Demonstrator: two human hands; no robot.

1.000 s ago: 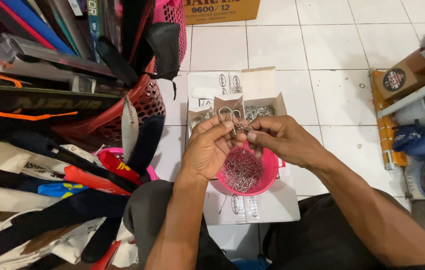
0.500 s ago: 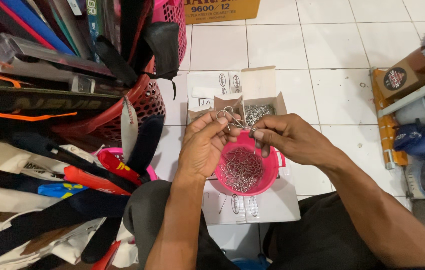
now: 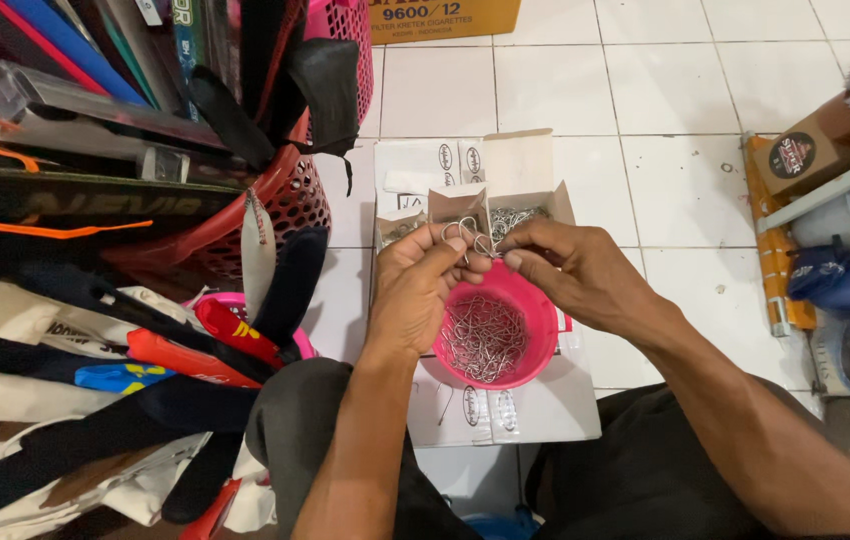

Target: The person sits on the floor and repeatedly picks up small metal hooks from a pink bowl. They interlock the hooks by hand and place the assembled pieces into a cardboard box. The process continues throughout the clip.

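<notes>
Both hands, left hand point(image 3: 423, 285) and right hand point(image 3: 573, 272), pinch tangled wire hooks point(image 3: 467, 236) between their fingertips, directly above the pink bowl point(image 3: 537, 305) of hooks on the floor.

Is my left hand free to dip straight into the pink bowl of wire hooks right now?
Probably not at once. The left hand sits at the rim of the pink bowl with nothing between them, but its fingertips are pinching wire hooks together with the right hand, so it would likely have to let go first.
</notes>
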